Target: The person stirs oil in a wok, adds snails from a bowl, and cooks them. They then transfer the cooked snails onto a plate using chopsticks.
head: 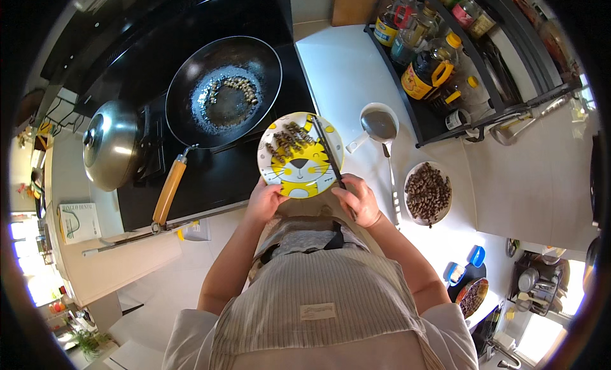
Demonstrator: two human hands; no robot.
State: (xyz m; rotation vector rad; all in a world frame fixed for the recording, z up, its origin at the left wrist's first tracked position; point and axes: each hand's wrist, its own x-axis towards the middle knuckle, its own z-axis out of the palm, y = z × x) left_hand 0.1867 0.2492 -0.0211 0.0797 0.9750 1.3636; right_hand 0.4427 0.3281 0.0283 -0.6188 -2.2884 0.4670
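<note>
A round plate with a yellow cartoon tiger face [300, 179] is held by its lower left rim in my left hand [265, 200]. Small brown spiral snails [290, 141] lie grouped on its upper left part. Dark chopsticks [329, 152] are gripped in my right hand [359, 201], their tips over the plate's right side. Up and left of the plate, a black wok [179, 100] with a wooden handle sits on the stove; pale, shell-like pieces [246, 87] form a curved line in its wet, foamy bottom.
A domed metal lid [112, 148] stands left of the wok. On the right counter are a white handled cup [358, 143] with a metal ladle [380, 125] across it, and a bowl of dark snails [428, 193]. Bottles, one of dark sauce [425, 74], fill a black rack [405, 109].
</note>
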